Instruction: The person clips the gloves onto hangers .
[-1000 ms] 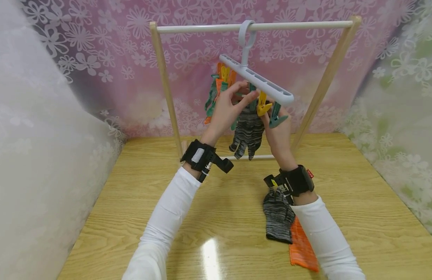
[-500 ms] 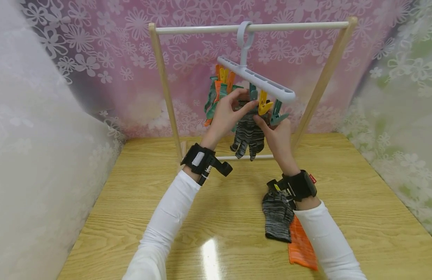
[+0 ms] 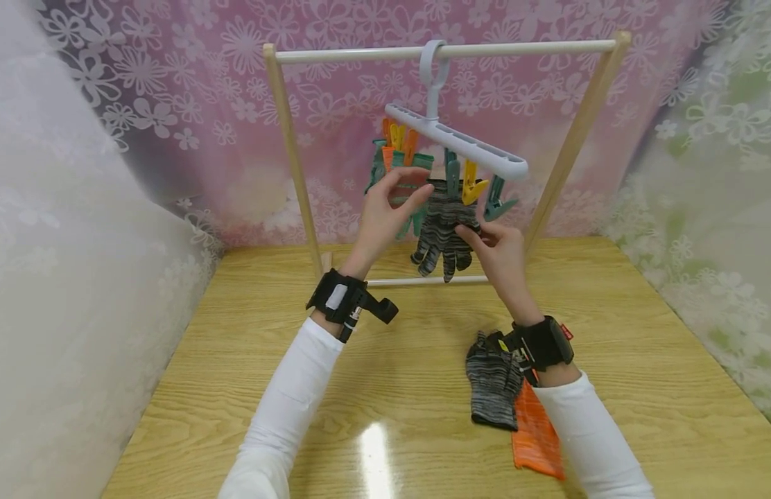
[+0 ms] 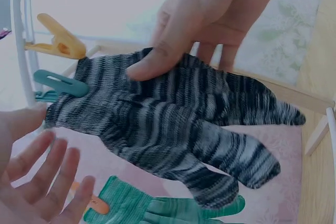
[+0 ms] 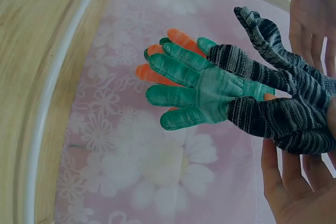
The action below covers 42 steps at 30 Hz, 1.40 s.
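Note:
A black-and-grey knit glove hangs fingers down, its cuff clipped by a dark green clothespin. My right hand pinches the glove's side between thumb and fingers; in the left wrist view the thumb lies across the knit. Just left of the cuff, my left hand has its fingers spread and holds nothing. A yellow clothespin meets the cuff's other corner; whether it grips it, I cannot tell. Farther along the pale hanger, another green clothespin holds nothing.
Green gloves and orange ones hang behind, under orange and yellow clothespins. The hanger hooks over the rack's white bar. On the wooden table lie another black-and-grey glove and an orange knit piece.
My left hand has come off the green clothespin area and drawn back leftward. My right hand has slid down from near the clothespins to the glove's side.

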### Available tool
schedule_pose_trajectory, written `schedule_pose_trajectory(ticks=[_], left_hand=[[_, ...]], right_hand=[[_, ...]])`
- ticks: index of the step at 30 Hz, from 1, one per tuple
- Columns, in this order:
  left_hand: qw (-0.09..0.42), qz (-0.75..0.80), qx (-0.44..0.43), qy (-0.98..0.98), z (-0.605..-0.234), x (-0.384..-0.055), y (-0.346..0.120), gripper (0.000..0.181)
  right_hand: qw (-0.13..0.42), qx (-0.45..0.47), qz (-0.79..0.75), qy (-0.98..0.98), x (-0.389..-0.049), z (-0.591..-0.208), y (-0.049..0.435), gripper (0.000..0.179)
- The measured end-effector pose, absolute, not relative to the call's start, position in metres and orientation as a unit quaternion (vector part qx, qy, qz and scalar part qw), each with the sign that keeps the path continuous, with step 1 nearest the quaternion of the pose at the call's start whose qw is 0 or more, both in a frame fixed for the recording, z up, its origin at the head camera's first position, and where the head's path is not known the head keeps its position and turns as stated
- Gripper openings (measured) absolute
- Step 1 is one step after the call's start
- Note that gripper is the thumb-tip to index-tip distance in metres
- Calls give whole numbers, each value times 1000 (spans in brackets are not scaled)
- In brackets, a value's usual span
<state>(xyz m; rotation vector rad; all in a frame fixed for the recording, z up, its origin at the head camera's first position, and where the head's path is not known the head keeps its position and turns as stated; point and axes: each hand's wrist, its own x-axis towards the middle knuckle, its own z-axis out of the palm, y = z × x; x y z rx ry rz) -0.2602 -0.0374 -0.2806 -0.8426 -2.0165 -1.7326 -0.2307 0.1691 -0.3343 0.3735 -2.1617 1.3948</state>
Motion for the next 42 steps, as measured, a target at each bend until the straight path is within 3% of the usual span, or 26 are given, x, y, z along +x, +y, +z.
schedule_pose_trajectory(ticks=[4, 10, 22, 30, 33, 42], left_hand=[[216, -631, -283, -690, -278, -255, -42, 32], [258, -620, -290, -682, -266, -241, -40, 27], [213, -567, -322, -727, -253, -218, -10, 43], [253, -525, -306, -753, -249, -219, 7, 43], [266, -519, -300, -755, -249, -219, 8, 40], [242, -553, -310, -734, -253, -219, 4, 38]], right_hand=[[259, 147, 499, -814, -230, -341, 173, 53], [232, 147, 488, -828, -224, -345, 176, 38], [216, 161, 479, -836, -216, -355, 174, 35], [215, 181, 466, -839, -214, -360, 172, 20], [191, 191, 468, -841, -212, -362, 175, 17], [98, 238, 432, -864, -201, -382, 206, 33]])
